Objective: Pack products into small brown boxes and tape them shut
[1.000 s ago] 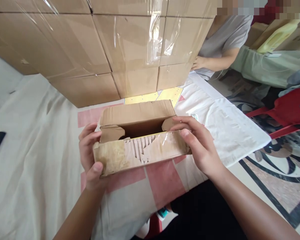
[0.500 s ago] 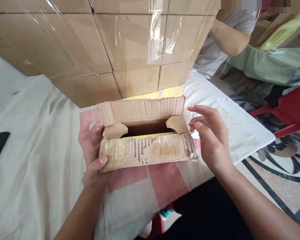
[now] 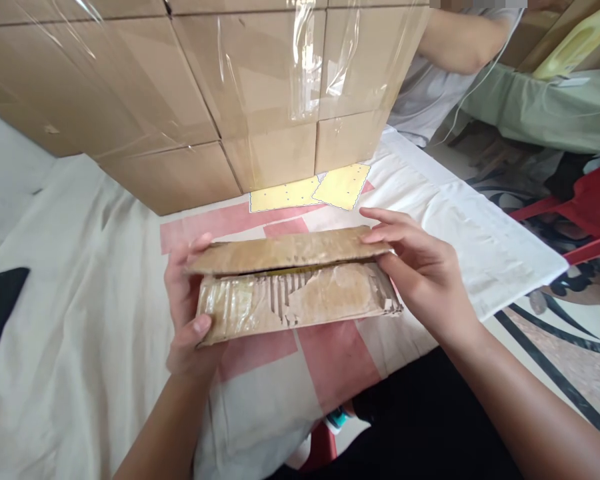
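A worn cardboard box [image 3: 330, 293] with a torn, taped front face is held between my hands over the cloth. My left hand [image 3: 190, 313] grips its left end, thumb on the front face and fingers behind. The long top flap [image 3: 290, 252] is folded down over most of the opening. A narrow gap stays along its front edge, with a strip of yellow showing inside. At the right end, my right hand [image 3: 415, 267] has its thumb under the flap's corner and fingers on top, so it is closed on the flap.
Stacked cardboard boxes [image 3: 270, 73] wrapped in clear tape stand behind. Two yellow dotted sheets [image 3: 343, 187] lie at their foot on the cloth-covered table [image 3: 105, 300]. A black flat object [image 3: 3, 310] lies at left. A red chair [image 3: 595, 207] and another person's arm [image 3: 460, 43] are at right.
The raised back flap has come down over the box opening. My right hand has moved from beside the box onto the flap's right corner. The left hand keeps its hold.
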Motion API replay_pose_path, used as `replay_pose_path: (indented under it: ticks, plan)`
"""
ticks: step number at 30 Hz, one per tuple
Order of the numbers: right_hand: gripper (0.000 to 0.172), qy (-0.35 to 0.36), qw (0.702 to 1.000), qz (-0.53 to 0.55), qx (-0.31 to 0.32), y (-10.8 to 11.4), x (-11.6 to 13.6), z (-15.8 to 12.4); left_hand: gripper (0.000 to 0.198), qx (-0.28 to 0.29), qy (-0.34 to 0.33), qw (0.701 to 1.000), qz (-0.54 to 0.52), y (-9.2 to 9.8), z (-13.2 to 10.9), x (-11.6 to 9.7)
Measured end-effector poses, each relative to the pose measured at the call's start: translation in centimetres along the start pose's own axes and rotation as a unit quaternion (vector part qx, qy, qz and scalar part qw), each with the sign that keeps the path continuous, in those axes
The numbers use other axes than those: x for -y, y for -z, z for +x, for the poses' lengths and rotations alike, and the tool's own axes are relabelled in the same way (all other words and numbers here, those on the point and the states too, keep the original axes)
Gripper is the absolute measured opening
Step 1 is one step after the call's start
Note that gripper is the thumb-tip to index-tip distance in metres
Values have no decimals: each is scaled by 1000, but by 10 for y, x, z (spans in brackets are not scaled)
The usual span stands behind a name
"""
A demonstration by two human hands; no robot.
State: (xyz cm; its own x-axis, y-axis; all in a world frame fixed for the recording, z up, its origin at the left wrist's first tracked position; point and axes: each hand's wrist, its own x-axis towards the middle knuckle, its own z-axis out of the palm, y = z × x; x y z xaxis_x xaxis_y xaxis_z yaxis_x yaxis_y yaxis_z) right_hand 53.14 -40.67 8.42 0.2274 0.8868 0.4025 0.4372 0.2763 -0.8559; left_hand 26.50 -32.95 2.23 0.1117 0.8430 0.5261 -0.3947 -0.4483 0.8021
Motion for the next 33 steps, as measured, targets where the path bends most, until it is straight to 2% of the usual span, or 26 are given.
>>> replay_pose_path:
  ticks: [2,6,11,16,22,28,31,33]
  plan:
    - [19,-2,1000,-23,19,3,2,2,58,-5,-20,999,35,2,0,1]
    - [18,-14,998,-28,53,6,3,6,33,-5,-51,994,95,11,2,7]
    - [10,-40,996,-37,71,6,3,4,51,11,-94,985,146,17,5,14]
    - [11,-53,995,-53,65,5,3,2,53,29,-100,983,150,17,8,17]
    - [10,-62,996,-60,39,-4,3,15,57,37,-127,973,191,23,9,25]
    - [13,-129,988,-78,37,-11,1,27,63,46,-151,960,230,26,12,36]
    - [11,-121,987,-104,21,-13,4,28,66,48,-148,962,225,26,13,37]
    - [10,-102,989,-103,5,-12,18,24,68,41,-136,966,216,26,9,36]
